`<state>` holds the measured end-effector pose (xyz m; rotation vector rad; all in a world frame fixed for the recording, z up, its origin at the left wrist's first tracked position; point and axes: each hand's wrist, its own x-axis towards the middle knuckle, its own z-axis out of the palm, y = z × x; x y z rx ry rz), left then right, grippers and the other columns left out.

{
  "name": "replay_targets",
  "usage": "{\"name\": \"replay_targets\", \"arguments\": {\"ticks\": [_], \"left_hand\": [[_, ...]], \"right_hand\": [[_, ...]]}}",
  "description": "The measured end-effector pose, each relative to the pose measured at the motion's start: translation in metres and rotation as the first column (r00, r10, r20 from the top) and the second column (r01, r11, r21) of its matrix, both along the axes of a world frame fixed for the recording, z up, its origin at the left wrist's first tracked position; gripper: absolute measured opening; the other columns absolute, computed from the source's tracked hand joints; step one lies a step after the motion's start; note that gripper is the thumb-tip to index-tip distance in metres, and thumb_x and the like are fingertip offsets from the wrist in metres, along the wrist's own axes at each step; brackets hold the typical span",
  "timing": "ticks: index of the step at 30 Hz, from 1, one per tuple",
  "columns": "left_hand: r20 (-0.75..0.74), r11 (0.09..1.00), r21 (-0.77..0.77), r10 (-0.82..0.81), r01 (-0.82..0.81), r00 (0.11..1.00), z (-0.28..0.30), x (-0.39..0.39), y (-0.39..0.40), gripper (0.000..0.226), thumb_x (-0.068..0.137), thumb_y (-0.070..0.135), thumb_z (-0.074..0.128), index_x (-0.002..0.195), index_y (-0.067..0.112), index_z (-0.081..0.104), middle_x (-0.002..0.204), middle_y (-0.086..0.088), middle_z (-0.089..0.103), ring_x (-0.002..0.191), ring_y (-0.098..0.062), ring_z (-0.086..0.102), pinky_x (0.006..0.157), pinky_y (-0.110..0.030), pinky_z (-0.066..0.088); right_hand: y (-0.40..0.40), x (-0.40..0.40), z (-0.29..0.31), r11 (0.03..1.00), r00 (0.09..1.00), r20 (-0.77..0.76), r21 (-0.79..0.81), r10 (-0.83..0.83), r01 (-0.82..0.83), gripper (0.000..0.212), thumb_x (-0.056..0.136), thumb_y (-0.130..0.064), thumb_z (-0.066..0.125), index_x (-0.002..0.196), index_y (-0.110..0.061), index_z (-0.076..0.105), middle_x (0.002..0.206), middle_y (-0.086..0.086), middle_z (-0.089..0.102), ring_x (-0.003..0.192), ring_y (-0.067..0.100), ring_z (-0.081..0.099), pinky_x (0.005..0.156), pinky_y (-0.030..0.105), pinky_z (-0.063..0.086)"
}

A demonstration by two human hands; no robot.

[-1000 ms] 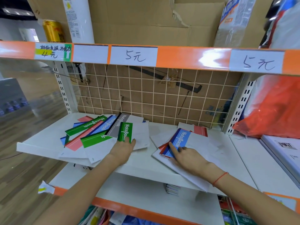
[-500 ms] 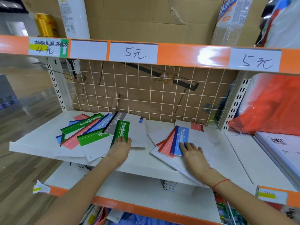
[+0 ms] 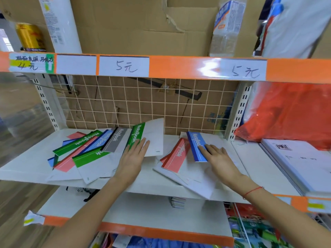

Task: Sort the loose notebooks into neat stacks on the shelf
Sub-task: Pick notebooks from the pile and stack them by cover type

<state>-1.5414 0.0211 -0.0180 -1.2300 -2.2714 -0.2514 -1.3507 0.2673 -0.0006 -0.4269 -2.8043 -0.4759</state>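
Notebooks [image 3: 93, 153] lay loose on the white shelf [image 3: 26, 169] in two groups: a fanned heap on the left and a smaller spread on the right. A second earlier the green-spined notebook [image 3: 143, 138] had lain flat at the right edge of the left heap; now its far end was tipped up against the wire grid [image 3: 179, 108], so it was coming free of the pile. The left hand [image 3: 133, 158] rested on its near edge with fingers straight and close together; whether the thumb was hooked underneath could not be told. On the right, the blue-spined notebook [image 3: 197, 145] had turned from a slant to nearly square with the shelf, and the right hand [image 3: 219, 159] pressed flat on it, fingers spread and straight, gripping nothing. Beside it the red-spined notebook [image 3: 176, 154] lay partly exposed on top of white covers. By my judgement the sorting had only begun, with one book being pulled from each group and no neat stack yet formed.

Counted by visible spines, the left heap showed about three green, two or three blue, two red and one grey; the right spread showed one blue, one or two red, and several white covers too overlapped to number. Above ran the orange shelf edge [image 3: 170, 67] carrying four paper price labels [image 3: 123, 66].
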Motion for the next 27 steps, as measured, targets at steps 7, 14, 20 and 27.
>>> {"name": "replay_targets", "arguments": {"ticks": [7,14,20,27], "left_hand": [[0.033,0.956,0.116,-0.276,0.271,0.961,0.016,0.065,0.076,0.088,0.051,-0.022,0.075,0.127,0.006,0.043,0.126,-0.023,0.058,0.110,-0.038,0.061,0.085,-0.051,0.052],[-0.009,0.860,0.114,-0.500,0.498,0.866,0.021,0.172,0.188,0.091,0.043,-0.029,0.052,0.128,0.003,0.045,0.132,-0.023,0.053,0.118,-0.039,0.055,0.091,-0.057,0.046],[-0.048,0.782,0.117,-0.611,0.612,0.790,0.019,0.280,0.282,0.081,0.055,-0.018,0.057,0.130,0.008,0.041,0.133,-0.018,0.054,0.119,-0.034,0.055,0.088,-0.057,0.049],[-0.027,0.696,0.078,-0.714,0.714,0.699,0.018,0.380,0.356,0.098,0.035,-0.019,0.073,0.125,0.007,0.043,0.127,-0.019,0.059,0.114,-0.035,0.059,0.085,-0.054,0.050]], "right_hand": [[0.048,0.087,0.022,0.996,0.993,-0.083,0.014,-0.088,0.090,0.098,0.024,0.022,0.072,0.118,0.000,0.063,0.108,0.025,0.065,0.094,0.042,0.065,0.064,0.053,0.053],[0.114,0.235,0.028,0.970,0.963,-0.149,0.060,-0.224,0.235,0.098,0.023,0.020,0.075,0.117,-0.002,0.065,0.110,0.023,0.066,0.096,0.040,0.066,0.065,0.055,0.053],[0.155,0.366,0.022,0.939,0.922,-0.198,0.020,-0.332,0.342,0.103,0.027,0.026,0.071,0.126,-0.002,0.059,0.119,0.026,0.061,0.107,0.045,0.060,0.077,0.061,0.050],[0.198,0.475,0.013,0.877,0.857,-0.231,0.028,-0.461,0.480,0.102,0.031,0.029,0.073,0.125,-0.006,0.060,0.120,0.022,0.062,0.108,0.041,0.061,0.081,0.059,0.050]]}}
